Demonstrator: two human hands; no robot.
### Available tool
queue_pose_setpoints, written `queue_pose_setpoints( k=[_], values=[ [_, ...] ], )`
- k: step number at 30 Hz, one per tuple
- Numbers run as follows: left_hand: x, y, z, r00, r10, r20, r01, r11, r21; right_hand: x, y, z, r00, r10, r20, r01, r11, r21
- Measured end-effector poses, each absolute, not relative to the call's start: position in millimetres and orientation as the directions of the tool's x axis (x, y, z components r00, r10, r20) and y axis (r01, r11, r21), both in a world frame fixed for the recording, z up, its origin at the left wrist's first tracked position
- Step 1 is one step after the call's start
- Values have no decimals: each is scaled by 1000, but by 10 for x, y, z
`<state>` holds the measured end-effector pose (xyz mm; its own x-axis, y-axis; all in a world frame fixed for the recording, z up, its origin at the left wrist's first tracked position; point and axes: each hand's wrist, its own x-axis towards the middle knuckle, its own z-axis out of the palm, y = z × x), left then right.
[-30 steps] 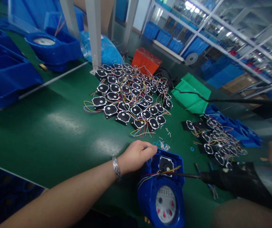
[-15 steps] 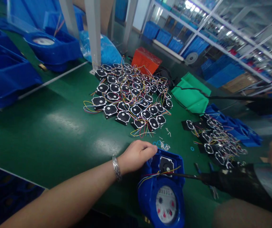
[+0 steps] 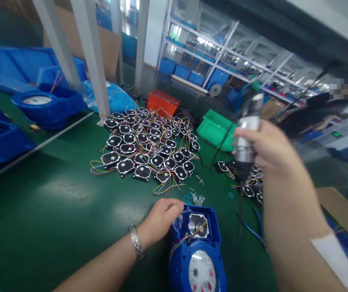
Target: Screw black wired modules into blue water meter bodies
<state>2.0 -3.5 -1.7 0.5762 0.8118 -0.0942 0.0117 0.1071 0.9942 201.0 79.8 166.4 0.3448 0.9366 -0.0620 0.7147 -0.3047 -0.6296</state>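
Note:
My left hand (image 3: 164,217), with a silver bracelet at the wrist, grips the upper left corner of a blue water meter (image 3: 176,265). In the meter's upper compartment sits a black module with a white edge (image 3: 198,225), and coloured wires trail from it. The round dial below faces up. My right hand (image 3: 261,146) is wrapped around an electric screwdriver (image 3: 248,142), slightly blurred, held upright to the right of the meter with its long bit pointing down. Small screws (image 3: 198,199) and blue rings (image 3: 186,198) lie just beyond the meter.
Many wired black modules (image 3: 141,172) are heaped on the green table (image 3: 70,219), with a smaller heap at right. Blue-handled pliers (image 3: 254,231) lie right of the meter. Behind are a green bin (image 3: 216,125), an orange box (image 3: 163,103) and grey posts (image 3: 91,52). More blue meters (image 3: 48,107) stand left.
My right hand has lifted the screwdriver off the meter, swinging it from nearly level to upright. My left hand keeps its hold on the meter. The camera view has shifted.

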Motion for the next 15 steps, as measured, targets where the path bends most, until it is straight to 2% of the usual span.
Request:
queue_pose_setpoints(
  k=[4, 8, 11, 15],
  values=[
    [16, -52, 11, 545, 829, -122, 47, 115, 992, 2188, 1136, 862, 436, 862, -258, 693, -504, -515],
    [4, -63, 66, 532, 834, -144, 69, 127, 990, 2378, 1207, 321, 509, 810, -290, 703, -586, -402],
    [3, -81, 87, 522, 836, -168, 75, 151, 986, 2395, 1175, 287, 533, 803, -265, 704, -595, -387],
    [11, -103, 36, 435, 867, -243, 116, 214, 970, 2317, 851, 576, 460, 865, -199, 711, -493, -501]
  ],
)
